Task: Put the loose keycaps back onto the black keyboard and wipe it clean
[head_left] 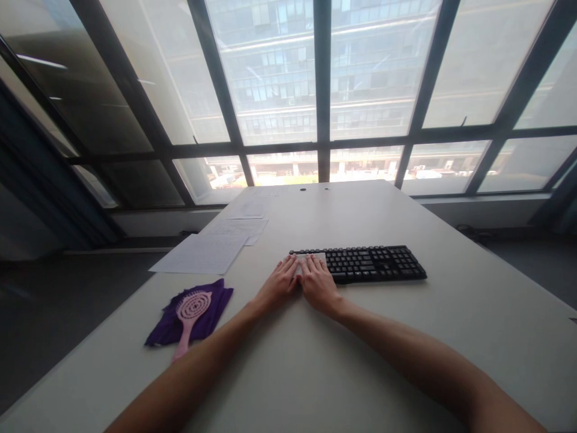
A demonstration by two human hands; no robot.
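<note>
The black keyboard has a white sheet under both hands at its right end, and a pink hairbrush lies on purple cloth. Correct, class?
No: the head view shows the left hand and right hand on the white sheet at the left end of the keyboard, not the right. The pink hairbrush does lie on purple cloth.

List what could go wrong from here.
Keys may get pressed by accident: the left hand and right hand lie over the left end of the keyboard.

The white sheet might bunch up if the hands slide, since it lies between the fingers and the keys.

The brush could get knocked, as its handle points toward the left forearm and ends close by it.
</note>
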